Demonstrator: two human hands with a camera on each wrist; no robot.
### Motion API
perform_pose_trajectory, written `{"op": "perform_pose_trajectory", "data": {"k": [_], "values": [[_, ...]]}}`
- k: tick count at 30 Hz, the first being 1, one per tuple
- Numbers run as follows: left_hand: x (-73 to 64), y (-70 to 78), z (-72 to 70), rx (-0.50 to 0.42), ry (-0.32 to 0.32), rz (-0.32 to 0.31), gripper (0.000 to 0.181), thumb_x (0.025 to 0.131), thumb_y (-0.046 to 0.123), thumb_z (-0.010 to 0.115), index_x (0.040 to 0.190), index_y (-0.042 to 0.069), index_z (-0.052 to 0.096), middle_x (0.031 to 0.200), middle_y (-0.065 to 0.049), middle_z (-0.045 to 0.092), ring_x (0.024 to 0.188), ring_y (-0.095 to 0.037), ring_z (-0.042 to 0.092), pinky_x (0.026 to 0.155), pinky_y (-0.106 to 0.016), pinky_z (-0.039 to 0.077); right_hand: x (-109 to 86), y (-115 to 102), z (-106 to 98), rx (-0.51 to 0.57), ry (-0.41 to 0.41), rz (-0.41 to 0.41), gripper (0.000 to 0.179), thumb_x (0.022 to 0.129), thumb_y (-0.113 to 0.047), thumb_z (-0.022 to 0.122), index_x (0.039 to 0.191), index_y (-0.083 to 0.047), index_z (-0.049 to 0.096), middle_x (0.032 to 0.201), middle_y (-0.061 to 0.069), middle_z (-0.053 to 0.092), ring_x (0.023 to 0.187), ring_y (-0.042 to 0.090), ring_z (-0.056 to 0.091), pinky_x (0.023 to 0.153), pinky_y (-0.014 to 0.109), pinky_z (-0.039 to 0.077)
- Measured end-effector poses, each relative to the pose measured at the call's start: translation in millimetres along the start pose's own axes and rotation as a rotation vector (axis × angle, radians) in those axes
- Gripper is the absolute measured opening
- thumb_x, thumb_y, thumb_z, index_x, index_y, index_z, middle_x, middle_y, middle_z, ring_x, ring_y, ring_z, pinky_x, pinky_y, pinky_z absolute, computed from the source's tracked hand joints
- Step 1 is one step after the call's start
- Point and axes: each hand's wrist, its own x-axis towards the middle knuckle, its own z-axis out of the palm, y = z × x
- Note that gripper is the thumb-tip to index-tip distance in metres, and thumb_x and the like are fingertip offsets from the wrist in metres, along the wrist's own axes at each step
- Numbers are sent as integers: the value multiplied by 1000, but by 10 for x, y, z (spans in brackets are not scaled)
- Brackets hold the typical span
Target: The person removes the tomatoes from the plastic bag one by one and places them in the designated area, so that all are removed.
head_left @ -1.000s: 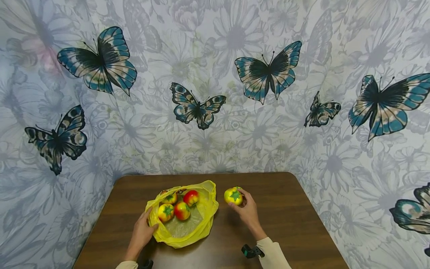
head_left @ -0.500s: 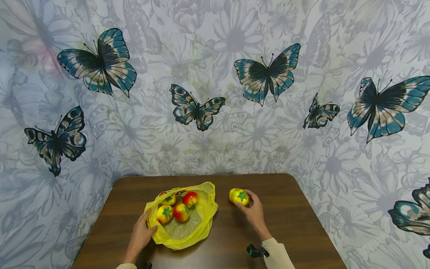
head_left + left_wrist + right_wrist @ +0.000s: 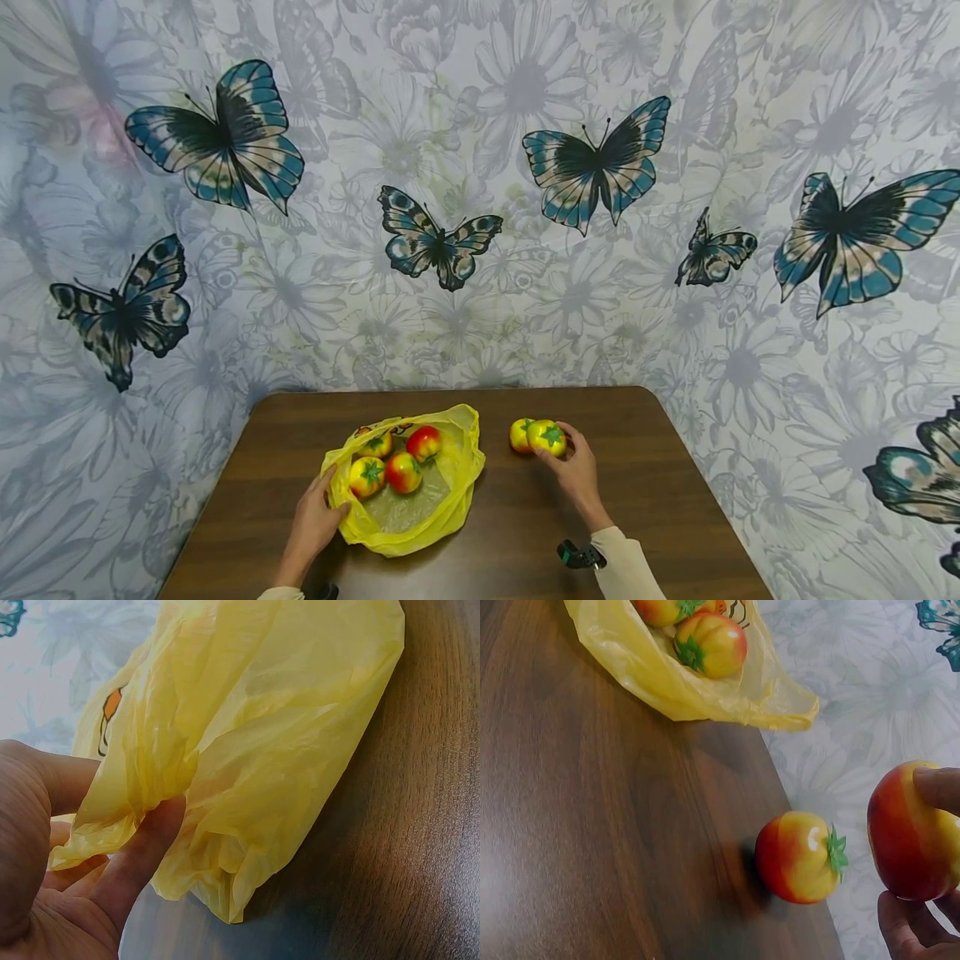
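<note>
Presently the left hand [image 3: 312, 521] pinches the left edge of the bag [image 3: 467, 483], which sits on the table [image 3: 517, 542] with four fruits [image 3: 367, 477] inside; to its right, the right hand [image 3: 578, 475] grips a fifth fruit [image 3: 547, 437] between thumb and fingers, close to another fruit [image 3: 518, 436] on the table.

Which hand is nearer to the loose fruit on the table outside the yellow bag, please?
Right. The right hand is just to the right of the loose fruit, holding a second fruit; the left hand is farther away, gripping the left edge of the yellow bag.
</note>
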Motion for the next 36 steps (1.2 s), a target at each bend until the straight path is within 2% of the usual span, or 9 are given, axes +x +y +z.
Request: {"op": "perform_pose_trajectory", "data": {"k": [9, 14, 22, 31, 36], "values": [[-21, -3, -13, -1, 8, 9, 76, 82, 4, 69, 149, -6, 34, 149, -35, 34, 135, -54, 37, 108, -64, 34, 65, 92, -41, -56, 36, 5, 62, 81, -21, 80, 136, -9, 54, 134, 18, 54, 121, 33, 56, 96, 46, 51], [-27, 1, -11, 4, 19, 15, 75, 82, 4, 69, 148, -6, 34, 148, -35, 36, 132, -53, 41, 106, -63, 37, 115, 158, -74, -100, 54, -26, 61, 80, -18, 80, 134, -6, 54, 131, 21, 56, 117, 36, 57, 93, 48, 52], [-45, 17, -5, -3, 20, 11, 75, 81, 3, 68, 148, -7, 35, 147, -34, 37, 132, -53, 41, 106, -63, 37, 180, 276, -103, -163, 52, -41, 61, 80, -17, 80, 134, -3, 54, 131, 24, 56, 119, 40, 56, 100, 56, 45], [-54, -9, -8, -3, 33, 12, 75, 81, 3, 69, 148, -7, 35, 147, -35, 37, 132, -53, 41, 106, -63, 38, 243, 390, -87, -164, 77, 20, 60, 81, -18, 79, 134, -4, 53, 131, 24, 56, 120, 39, 54, 102, 55, 44], [-44, -5, -1, 0, 20, 5, 76, 81, 4, 69, 148, -6, 34, 148, -35, 36, 133, -53, 40, 107, -63, 36, 277, 464, -69, -161, 96, 51, 61, 81, -18, 78, 135, -3, 53, 132, 24, 56, 120, 39, 54, 102, 55, 44]]}}
